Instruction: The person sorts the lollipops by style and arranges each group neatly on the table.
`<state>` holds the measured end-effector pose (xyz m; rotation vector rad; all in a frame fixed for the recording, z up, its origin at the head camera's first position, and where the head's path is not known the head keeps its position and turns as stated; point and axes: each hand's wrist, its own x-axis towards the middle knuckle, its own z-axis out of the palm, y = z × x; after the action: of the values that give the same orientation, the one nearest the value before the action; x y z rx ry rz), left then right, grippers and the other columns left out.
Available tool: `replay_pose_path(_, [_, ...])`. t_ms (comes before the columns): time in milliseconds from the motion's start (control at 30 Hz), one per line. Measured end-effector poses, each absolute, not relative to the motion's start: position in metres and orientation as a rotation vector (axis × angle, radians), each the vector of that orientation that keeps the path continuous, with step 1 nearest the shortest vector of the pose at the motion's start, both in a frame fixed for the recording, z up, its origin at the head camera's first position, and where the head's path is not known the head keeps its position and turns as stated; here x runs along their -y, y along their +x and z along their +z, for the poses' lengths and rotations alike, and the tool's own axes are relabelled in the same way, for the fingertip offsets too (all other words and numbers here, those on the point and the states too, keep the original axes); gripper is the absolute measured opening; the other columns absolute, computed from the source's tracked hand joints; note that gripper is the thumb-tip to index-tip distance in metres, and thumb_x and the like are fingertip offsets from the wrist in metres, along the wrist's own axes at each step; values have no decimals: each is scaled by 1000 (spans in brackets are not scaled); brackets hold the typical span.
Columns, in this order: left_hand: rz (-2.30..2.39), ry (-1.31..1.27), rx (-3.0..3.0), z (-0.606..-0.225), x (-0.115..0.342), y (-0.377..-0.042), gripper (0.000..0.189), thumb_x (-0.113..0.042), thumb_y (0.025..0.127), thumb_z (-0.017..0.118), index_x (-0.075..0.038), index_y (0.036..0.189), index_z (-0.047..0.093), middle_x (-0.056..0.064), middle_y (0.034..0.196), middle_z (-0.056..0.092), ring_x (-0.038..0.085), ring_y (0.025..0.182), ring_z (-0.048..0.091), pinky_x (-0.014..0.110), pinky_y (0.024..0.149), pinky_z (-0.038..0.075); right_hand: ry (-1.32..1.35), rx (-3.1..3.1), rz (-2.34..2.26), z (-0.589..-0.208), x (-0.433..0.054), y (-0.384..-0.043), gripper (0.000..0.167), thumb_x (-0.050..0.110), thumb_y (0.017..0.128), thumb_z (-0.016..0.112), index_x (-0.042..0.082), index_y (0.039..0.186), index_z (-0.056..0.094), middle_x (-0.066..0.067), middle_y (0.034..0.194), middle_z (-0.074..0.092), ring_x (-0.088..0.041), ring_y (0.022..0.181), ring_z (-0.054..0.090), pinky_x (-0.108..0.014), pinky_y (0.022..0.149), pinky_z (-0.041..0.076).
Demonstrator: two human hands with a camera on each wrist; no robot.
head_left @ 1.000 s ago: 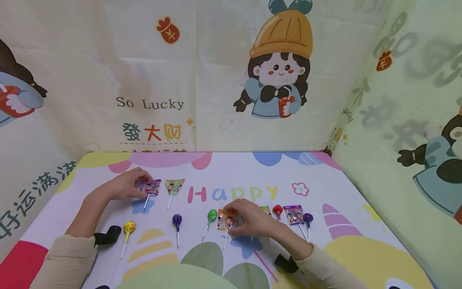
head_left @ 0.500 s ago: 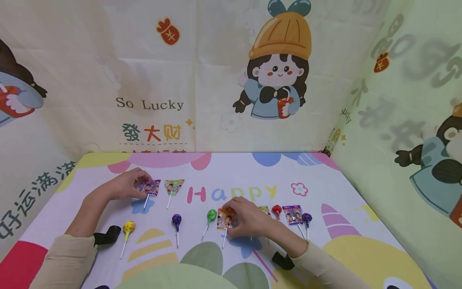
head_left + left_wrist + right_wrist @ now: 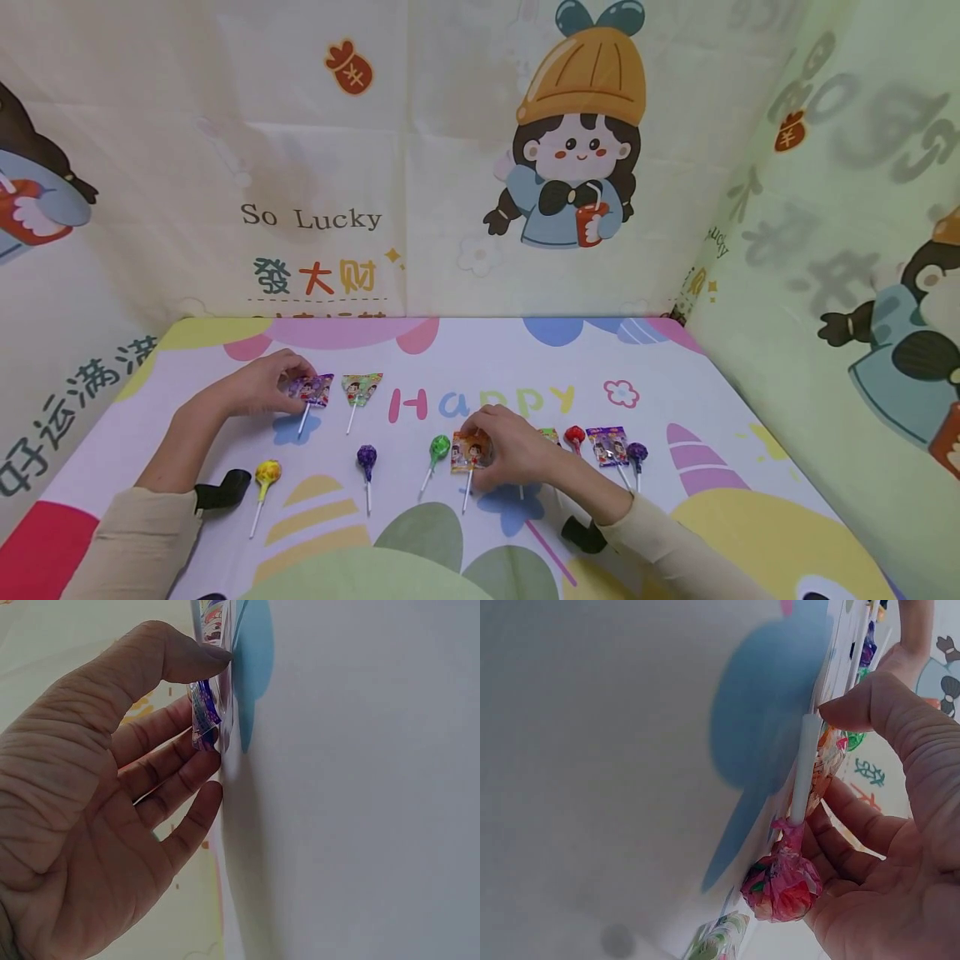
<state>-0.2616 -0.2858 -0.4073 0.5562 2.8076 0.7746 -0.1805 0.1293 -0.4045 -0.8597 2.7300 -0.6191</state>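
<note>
Head: on the table (image 3: pixel 480 357), the left hand (image 3: pixel 266 387) pinches a purple packet (image 3: pixel 315 390), figure-printed, 1 white stick; the right hand (image 3: pixel 519 450) grips a similar orange packet (image 3: pixel 467 452). Left wrist: thumb on glossy film, 4 fingers half-curled. Right wrist: thumb and bent fingers flank the orange packet, beside a crinkled pink lollipop (image 3: pixel 781 889).

From my remote post I view a pale, creased rear cloth wall (image 3: pixel 442 133) bearing a printed cartoon figure (image 3: pixel 581 150) and the lettering "So Lucky" (image 3: pixel 303 218). Flanking it stand a printed left wall (image 3: pixel 67 325) and a greener right wall (image 3: pixel 772 350). Below, a white tabletop (image 3: pixel 487 358) carries pastel motifs; the light is soft, muted.
</note>
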Motion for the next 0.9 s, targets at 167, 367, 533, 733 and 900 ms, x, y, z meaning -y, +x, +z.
replay_pose_path(167, [784,552,-2803,-407,285,-262,53,-23,77,86,-3,120,63,16,120,60,33,109,55,59,100,50,-868,-2726,-649,-405,-129,-182,49,26,75,87,17,118,65,4,116,61,-12,104,52,-32,92,52])
replay_pose_path(367, [782,546,-2798,-408,286,-263,53,-24,77,86,-3,120,63,15,119,60,32,108,54,58,99,51,-876,-2710,-678,-404,-127,-185,41,21,76,87,19,110,64,6,109,60,-12,98,50,-25,82,50])
replay_pose_path(533, [786,548,-2794,-408,287,-262,53,-24,77,86,-3,120,63,15,119,60,33,107,54,58,99,51,-910,-2695,-701,-402,-127,-187,38,19,76,88,18,106,64,7,104,60,-12,95,49,-24,78,48])
replay_pose_path(733, [794,548,-2794,-408,286,-263,53,-23,78,86,-3,121,63,16,119,60,33,108,55,59,100,50,-914,-2683,-715,-403,-126,-189,38,17,74,89,19,103,64,8,97,58,-11,92,48,-23,75,47])
replay_pose_path(900, [795,554,-2794,-407,287,-261,52,-23,78,86,-2,120,63,15,117,60,33,107,55,59,99,51,-944,-2680,-727,-404,-127,-190,37,14,74,88,17,102,64,7,95,56,-11,91,48,-23,75,47])
